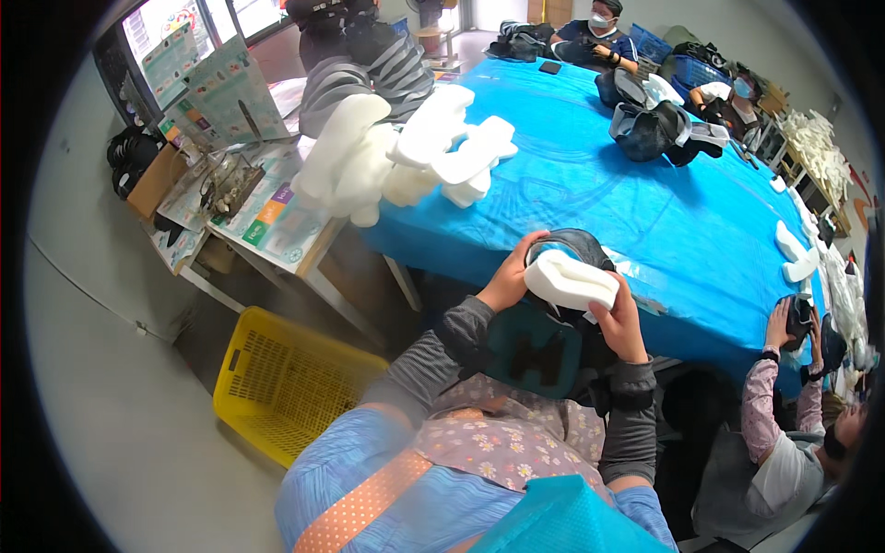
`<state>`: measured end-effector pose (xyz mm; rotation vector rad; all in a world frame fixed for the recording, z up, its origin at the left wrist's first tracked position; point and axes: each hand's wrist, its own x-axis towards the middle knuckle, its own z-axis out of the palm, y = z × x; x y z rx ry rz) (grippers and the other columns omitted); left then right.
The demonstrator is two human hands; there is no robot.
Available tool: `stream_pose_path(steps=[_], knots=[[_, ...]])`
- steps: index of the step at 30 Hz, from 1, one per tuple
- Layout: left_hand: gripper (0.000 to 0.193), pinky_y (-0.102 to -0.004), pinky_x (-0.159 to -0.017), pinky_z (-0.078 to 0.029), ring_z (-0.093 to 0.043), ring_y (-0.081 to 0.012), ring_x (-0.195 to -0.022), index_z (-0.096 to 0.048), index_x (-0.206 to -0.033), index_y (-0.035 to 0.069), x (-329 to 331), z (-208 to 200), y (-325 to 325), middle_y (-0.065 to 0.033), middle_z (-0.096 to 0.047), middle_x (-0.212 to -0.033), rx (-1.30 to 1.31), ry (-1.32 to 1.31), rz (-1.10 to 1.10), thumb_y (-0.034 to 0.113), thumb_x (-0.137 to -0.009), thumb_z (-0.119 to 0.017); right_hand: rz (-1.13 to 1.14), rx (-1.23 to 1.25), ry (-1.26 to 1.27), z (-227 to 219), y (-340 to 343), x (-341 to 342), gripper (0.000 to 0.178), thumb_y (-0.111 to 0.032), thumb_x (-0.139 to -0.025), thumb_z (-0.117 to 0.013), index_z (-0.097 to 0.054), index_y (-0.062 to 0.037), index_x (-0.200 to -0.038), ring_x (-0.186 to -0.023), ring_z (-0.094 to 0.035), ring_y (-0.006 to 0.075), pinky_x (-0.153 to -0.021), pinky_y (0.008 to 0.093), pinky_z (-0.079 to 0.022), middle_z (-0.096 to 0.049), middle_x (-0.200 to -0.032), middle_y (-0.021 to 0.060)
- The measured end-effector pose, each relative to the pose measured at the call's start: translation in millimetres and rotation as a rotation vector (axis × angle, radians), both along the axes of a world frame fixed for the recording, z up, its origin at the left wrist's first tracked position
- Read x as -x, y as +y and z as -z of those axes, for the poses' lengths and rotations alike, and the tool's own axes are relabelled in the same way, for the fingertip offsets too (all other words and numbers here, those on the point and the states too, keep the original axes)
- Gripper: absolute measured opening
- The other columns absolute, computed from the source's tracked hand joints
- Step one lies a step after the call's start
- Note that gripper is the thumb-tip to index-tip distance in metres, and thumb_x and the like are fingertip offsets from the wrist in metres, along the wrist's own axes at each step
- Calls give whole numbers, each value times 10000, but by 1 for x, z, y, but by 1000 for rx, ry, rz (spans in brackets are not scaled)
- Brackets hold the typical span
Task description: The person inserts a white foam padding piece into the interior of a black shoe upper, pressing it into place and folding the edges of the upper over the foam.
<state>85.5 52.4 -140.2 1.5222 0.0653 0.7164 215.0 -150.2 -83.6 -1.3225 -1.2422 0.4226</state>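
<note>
At the near edge of the blue-covered table (544, 120), I hold a black curved fabric piece (573, 241) with a white foam pad (573, 280) lying along its near side. My left hand (505, 280) is closed around the left edge of the black piece, thumb toward the foam's left end. Gripping the right end of the foam is my right hand (622, 321), its thumb near the foam's top. The far side of the black piece and several fingertips are hidden. Whether the foam is attached to the fabric, I cannot tell.
A pile of white foam pads (355, 166) sits at the table's left corner, beside stacked grey-black pieces (341, 88). On the floor at left stands a yellow basket (241, 378). Black pieces (650, 134) lie farther off. At right, a co-worker's hands (779, 323) hold a black piece.
</note>
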Motion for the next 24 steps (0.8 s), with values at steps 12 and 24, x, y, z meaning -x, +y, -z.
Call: stream_pose_path(steps=[12, 24], knots=[[451, -304, -1052, -405, -514, -173, -1227, -422, -1447, 24, -23, -31, 7, -110, -546, -1353, -33, -56, -62, 182, -1029, -482, 32, -107, 4, -19, 11, -18, 464, -77, -941, -638, -459, 0, -1363, -1162, -550, 164, -975, 285, -443, -589, -1284, 109], [439, -326, -1081, -363, -499, -229, -1274, -432, -1451, 49, -27, -14, 9, -138, -543, -1375, -150, -42, -164, 259, -1066, -413, 106, -223, 100, 31, 17, -28, 408, -96, -948, -648, -484, 4, -1308, -1094, -560, 171, -929, 290, -454, -589, -1199, 103]])
